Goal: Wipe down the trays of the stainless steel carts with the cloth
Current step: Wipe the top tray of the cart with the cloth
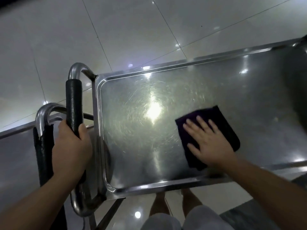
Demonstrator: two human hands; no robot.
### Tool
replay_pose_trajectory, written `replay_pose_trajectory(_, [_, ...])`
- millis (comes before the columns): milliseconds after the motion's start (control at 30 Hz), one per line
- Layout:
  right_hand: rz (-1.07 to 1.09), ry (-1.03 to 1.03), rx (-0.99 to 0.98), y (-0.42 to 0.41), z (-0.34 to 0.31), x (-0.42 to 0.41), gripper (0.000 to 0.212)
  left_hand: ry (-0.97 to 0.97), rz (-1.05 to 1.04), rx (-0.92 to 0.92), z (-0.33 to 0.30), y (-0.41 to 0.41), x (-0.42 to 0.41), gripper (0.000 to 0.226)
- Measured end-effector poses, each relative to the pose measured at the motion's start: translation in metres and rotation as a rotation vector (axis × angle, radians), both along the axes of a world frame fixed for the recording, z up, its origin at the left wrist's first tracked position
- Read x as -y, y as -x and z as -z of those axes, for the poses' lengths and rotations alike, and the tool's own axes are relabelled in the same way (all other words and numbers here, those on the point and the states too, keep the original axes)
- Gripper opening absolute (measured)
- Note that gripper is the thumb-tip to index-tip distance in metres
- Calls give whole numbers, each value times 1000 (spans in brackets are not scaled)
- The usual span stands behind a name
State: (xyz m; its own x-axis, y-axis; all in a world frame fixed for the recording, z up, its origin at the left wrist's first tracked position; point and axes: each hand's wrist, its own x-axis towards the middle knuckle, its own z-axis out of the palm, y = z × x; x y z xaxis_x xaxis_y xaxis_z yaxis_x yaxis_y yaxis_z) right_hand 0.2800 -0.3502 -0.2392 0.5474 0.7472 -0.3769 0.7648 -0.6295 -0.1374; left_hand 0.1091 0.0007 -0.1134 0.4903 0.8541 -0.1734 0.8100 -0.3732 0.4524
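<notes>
Wiping the top tray while steadying the cart.

The right hand (210,143) lies flat, fingers spread, pressing the dark cloth (207,136) onto the tray (132,146) near its front rim; the left hand (71,146) is wrapped around the padded handle (74,105). To do this well, I would keep the palm flat, overlap the strokes, work into the rounded corners, and hold the cart firm.

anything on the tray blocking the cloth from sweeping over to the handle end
Nothing visible does. The right hand presses the dark cloth flat on the tray, and the steel between it and the handle, gripped by the left hand, is bare.
</notes>
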Motion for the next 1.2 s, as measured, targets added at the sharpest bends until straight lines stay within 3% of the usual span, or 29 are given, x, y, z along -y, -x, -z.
replay_pose_trajectory(233, [206, -9, 61, -185, 3, -91, 70, -37, -19, -28, 4, -4, -1, 19])
replay_pose_trajectory(400, [251, -35, 86, -216, 4, -113, 73, -53, -40, -36, 9, -4, -2, 27])
replay_pose_trajectory(533, [151, -7, 42, -176, -3, -81, 74, -59, -73, -59, 10, -1, -3, 35])
replay_pose_trajectory(800, [51, 56, 30, 2, 1, 83, 73, -7, -98, -40, 5, -5, 2, 38])
replay_pose_trajectory(900, [17, 81, 40, 35, 3, 116, 71, -10, -113, -35, 5, -5, 2, 35])
replay_pose_trajectory(1033, [165, 91, 46, 47, 4, 96, 71, -20, -80, -33, 5, -5, -3, 31])
replay_pose_trajectory(1200, [242, -61, 39, 113, 5, -8, 72, -16, -60, -42, 7, -2, -8, 29])
